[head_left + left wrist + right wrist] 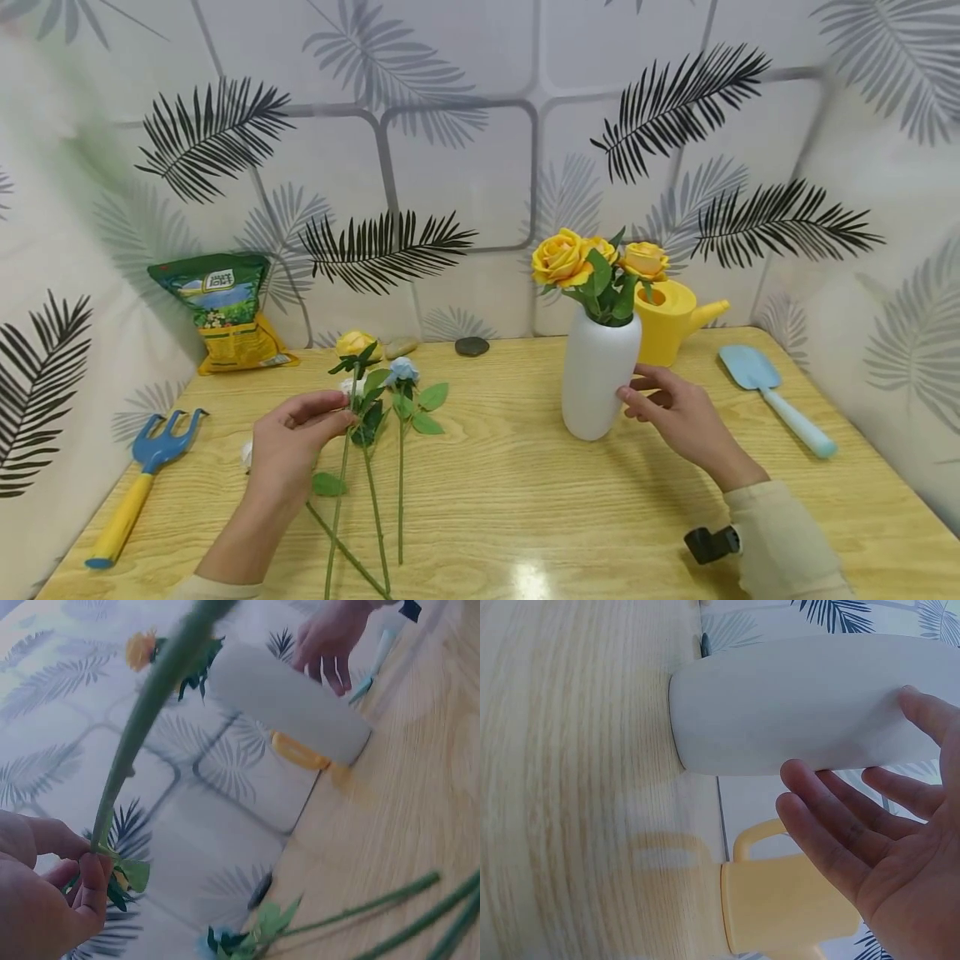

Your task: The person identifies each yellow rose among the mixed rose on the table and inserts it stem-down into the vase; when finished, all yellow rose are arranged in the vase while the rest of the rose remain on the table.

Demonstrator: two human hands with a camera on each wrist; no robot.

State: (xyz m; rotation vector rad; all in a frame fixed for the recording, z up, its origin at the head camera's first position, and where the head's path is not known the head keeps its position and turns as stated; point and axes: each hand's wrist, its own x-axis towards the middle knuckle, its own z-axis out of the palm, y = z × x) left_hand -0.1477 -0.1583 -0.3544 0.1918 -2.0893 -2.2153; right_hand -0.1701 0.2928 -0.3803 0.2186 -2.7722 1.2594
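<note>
My left hand (296, 437) pinches the green stem of a yellow rose (356, 344) between thumb and fingertips, raised over the table's left half. In the left wrist view its stem (135, 742) rises from the fingertips. Beneath lie a blue rose (402, 369) and a white rose (351, 387), partly covered by leaves. Another white bloom (247, 454) shows beside the left wrist, mostly hidden. My right hand (678, 417) touches the right side of an upright white vase (600, 375), thumb in front, fingers loosely extended. Several yellow roses (562, 258) stand in the vase.
Behind the vase stands a yellow watering can (663, 321). A light blue trowel (776, 400) lies far right, a blue-and-yellow hand fork (142, 483) far left. A bag (232, 312) leans on the back wall; a dark stone (472, 346) and a tan stone (401, 347) lie nearby.
</note>
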